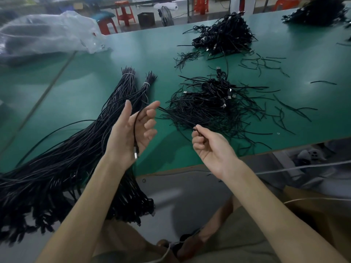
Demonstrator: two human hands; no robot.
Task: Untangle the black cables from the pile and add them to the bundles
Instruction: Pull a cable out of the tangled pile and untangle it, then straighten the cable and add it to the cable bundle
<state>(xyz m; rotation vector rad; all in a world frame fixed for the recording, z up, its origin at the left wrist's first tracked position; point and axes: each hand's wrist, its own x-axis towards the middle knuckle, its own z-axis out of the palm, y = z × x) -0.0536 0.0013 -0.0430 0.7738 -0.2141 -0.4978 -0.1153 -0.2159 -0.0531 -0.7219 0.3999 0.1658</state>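
While a black cable (pixel 135 128) lies draped across the palm of the left hand (pixel 131 133), whose fingers are relaxed and not closed on it, the right hand (pixel 210 147) pinches a strand end (pixel 195 129) between thumb and forefinger at the near edge of the tangled pile (pixel 212 105). Tied bundles (pixel 79 149) lie just left of the hands, spilling over the front edge of the green table (pixel 133 59). A second pile (pixel 224 37) sits farther back, a clear plastic bag (pixel 51 33) at far left, and red stools (pixel 124 13) stand on the floor beyond.
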